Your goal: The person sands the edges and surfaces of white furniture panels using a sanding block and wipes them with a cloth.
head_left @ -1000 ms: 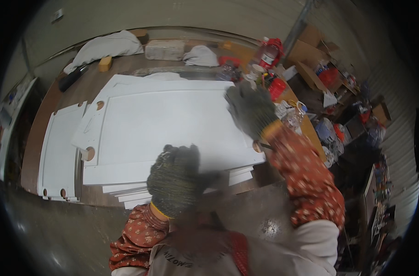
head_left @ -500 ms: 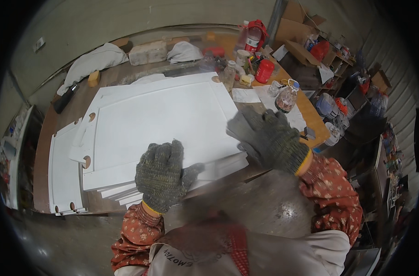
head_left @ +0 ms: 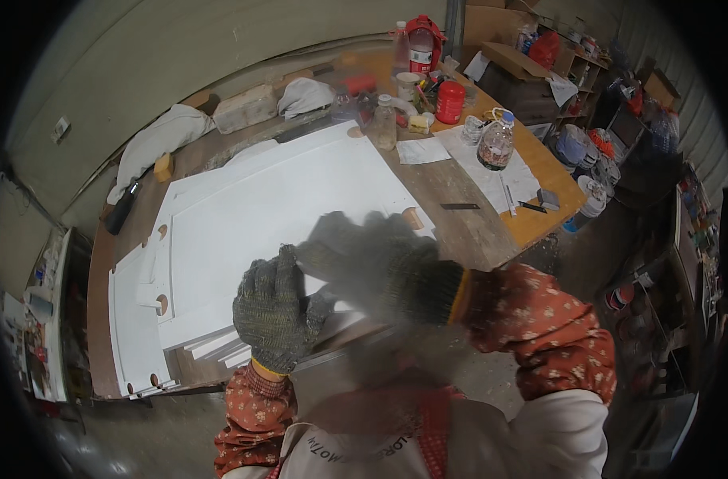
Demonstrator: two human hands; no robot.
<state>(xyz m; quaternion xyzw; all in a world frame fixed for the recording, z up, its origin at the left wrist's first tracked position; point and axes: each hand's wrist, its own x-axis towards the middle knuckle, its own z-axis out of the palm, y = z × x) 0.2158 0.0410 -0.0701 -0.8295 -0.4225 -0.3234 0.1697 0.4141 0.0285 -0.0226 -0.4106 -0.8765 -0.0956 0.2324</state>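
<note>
A stack of white cabinet-door panels (head_left: 244, 199) with brown round recesses along its edges lies on the workbench (head_left: 480, 235). My left hand (head_left: 274, 307), in a dark knitted glove with a yellow cuff, rests on the stack's near edge, fingers extended and thumb apart, gripping nothing. My right hand (head_left: 380, 267), gloved alike, is over the near right part of the top panel. Motion smears its fingers, so whether it holds anything is unclear. Another white panel (head_left: 136, 343) sticks out from the stack's left side.
A bottle (head_left: 495, 144), a red container (head_left: 450, 102), a pen (head_left: 531, 207) and a small grey block (head_left: 547, 199) stand or lie on the bench's right part. At the back are white cloths (head_left: 306, 97) and a yellow block (head_left: 163, 168). Cluttered shelves (head_left: 583, 84) rise beyond.
My right hand has swept left and nearer from the panel's right edge, uncovering a recess and bench surface there. My left hand stays on the near edge. The view has shifted slightly.
</note>
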